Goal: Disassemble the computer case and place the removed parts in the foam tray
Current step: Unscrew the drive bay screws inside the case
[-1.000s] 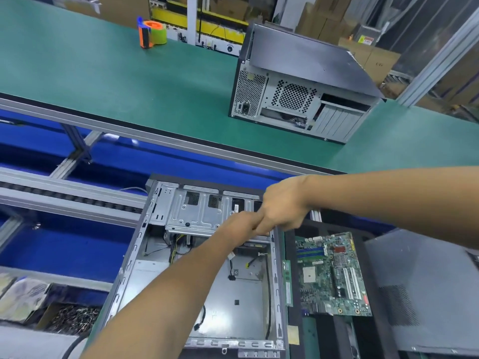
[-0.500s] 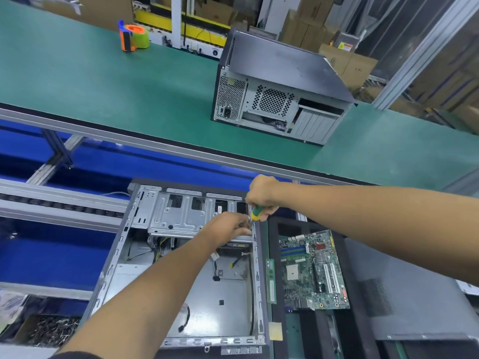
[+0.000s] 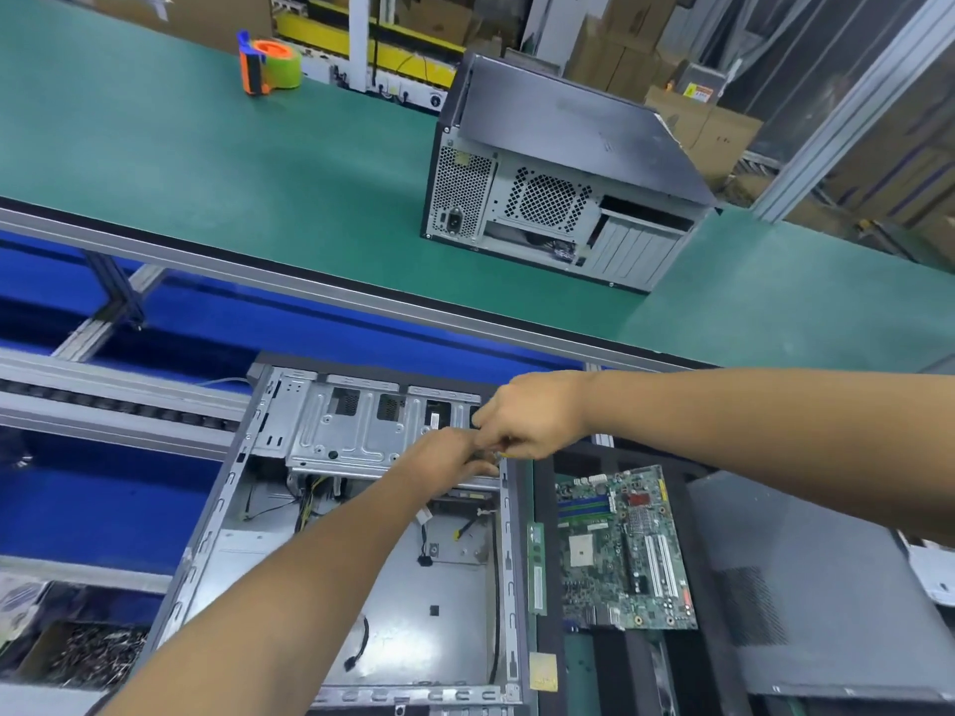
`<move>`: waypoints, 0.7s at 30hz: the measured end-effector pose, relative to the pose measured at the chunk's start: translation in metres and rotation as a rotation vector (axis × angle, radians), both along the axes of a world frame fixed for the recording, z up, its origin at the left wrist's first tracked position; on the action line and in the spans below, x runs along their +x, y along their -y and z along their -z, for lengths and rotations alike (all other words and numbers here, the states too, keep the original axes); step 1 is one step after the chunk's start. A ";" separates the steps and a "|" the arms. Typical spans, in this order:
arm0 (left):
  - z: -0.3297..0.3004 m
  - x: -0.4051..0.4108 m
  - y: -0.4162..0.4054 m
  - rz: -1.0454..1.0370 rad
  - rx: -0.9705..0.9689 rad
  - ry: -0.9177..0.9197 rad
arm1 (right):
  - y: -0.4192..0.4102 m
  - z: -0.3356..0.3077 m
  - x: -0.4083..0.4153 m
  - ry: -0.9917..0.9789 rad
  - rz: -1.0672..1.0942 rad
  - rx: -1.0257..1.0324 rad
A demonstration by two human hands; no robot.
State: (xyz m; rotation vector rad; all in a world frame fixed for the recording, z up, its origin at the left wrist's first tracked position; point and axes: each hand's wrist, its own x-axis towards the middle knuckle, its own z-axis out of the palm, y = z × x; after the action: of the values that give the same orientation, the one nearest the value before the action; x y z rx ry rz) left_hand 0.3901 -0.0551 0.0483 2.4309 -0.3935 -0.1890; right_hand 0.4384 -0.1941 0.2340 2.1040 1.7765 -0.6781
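Two computer cases here: one open case [image 3: 362, 534] up front, one closed case [image 3: 558, 167] on the green desk [image 3: 206, 147]. One motherboard [image 3: 620, 550] sits in the tray [image 3: 542, 509]. Both hands meet at the drive cage [image 3: 351, 431]; right hand [image 3: 532, 416] pinches a yellow-green screwdriver [image 3: 500, 455], left hand [image 3: 455, 457] grip can't tell.

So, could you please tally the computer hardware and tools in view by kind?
Computer cases: 2, open case, closed case
Motherboards: 1
Memory sticks: 1
Loose side panels: 1
Tape dispensers: 1
Total: 6
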 end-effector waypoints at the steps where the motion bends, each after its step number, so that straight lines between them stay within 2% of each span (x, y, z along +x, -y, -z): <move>1: 0.000 -0.001 0.000 0.002 0.007 0.010 | 0.001 -0.001 0.004 0.008 -0.103 -0.002; 5: 0.002 -0.001 0.000 0.022 -0.004 0.030 | 0.015 -0.005 0.022 0.173 -0.588 -0.164; 7: 0.003 -0.001 -0.001 0.012 -0.014 0.030 | 0.012 -0.004 0.019 0.222 -0.595 -0.173; 10: 0.003 -0.002 0.000 0.022 -0.003 0.034 | -0.005 0.001 0.007 0.104 -0.241 0.062; 14: 0.001 -0.001 -0.001 0.004 -0.003 0.008 | -0.012 -0.006 -0.011 0.026 0.528 0.231; 16: 0.000 -0.001 0.000 0.003 0.003 0.020 | -0.013 -0.009 -0.011 -0.116 1.007 0.245; 18: -0.001 -0.001 0.000 0.001 0.014 0.021 | -0.018 -0.012 -0.012 -0.221 1.362 0.097; 19: -0.001 -0.001 0.000 -0.001 0.020 0.022 | -0.021 -0.013 -0.015 -0.217 1.409 0.015; 21: 0.000 0.000 0.000 -0.008 0.021 0.025 | -0.027 -0.008 -0.018 -0.168 1.289 -0.045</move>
State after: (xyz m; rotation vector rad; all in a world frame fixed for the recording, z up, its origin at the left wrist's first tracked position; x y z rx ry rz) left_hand 0.3899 -0.0546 0.0482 2.4577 -0.3950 -0.1600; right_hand 0.4209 -0.1671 0.2420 3.0376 0.1939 -1.1375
